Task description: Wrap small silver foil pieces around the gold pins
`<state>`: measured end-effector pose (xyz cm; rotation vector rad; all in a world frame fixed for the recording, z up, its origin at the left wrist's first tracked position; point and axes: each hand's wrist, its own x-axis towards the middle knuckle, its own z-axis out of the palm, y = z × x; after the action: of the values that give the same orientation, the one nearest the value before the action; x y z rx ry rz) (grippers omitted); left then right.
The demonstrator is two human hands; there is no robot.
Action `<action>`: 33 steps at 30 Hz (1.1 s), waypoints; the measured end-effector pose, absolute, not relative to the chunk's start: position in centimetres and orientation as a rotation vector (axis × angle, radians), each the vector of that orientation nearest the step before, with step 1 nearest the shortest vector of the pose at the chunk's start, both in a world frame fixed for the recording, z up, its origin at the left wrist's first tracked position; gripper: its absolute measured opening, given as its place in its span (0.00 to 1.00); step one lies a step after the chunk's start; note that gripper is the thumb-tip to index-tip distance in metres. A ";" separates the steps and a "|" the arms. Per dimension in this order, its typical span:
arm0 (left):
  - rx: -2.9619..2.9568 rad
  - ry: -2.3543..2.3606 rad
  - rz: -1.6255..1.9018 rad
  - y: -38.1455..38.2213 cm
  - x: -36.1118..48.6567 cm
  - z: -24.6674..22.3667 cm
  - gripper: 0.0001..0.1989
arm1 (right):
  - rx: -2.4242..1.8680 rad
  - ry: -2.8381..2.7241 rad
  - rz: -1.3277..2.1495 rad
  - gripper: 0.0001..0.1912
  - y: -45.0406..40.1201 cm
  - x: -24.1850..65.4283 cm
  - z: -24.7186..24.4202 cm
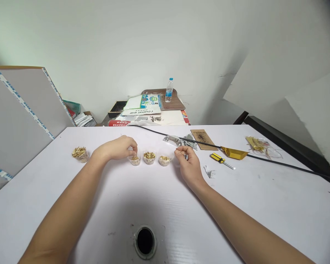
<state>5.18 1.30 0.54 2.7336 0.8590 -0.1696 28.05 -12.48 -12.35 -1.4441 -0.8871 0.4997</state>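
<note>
Three small clear cups stand in a row on the white table [98, 216], each containing small brass-coloured parts: the left cup [135, 161], the middle cup [149, 158] and the right cup [164, 161]. The left hand [122, 147] is positioned at the left cup, back of the hand upward, with its bent fingertips at the cup's opening; whether they pinch a part cannot be told. The right hand [190, 162] is located just beside the right cup, fingers curled and thumb and forefinger brought near each other; whether the tips are pressed together on a part cannot be told. A small silvery item [186, 156] shows against the curled fingers. A fourth clear container [81, 155], holding longer brass-coloured pieces, is located to the left of the left hand. To the right of the right hand lie a yellow-and-black screwdriver [222, 160], a folded gold-coloured piece [234, 153] and a small clear bag [209, 172]. Silvery packets [173, 139] and a brown card [204, 139] lie behind the right hand. A black cable [286, 168] crosses the rear of the table. A round opening [145, 241] is set in the near part of the tabletop.
</note>
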 end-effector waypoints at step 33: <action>2.654 0.967 -0.244 1.0 4.3 1.8 0.16 | -1.464 -0.928 0.497 0.16 -12.7 27.9 -12.3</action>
<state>4.25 0.98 1.81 2.6543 0.9667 -0.2444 27.95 -12.67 -12.29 -1.4637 -0.9277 0.4968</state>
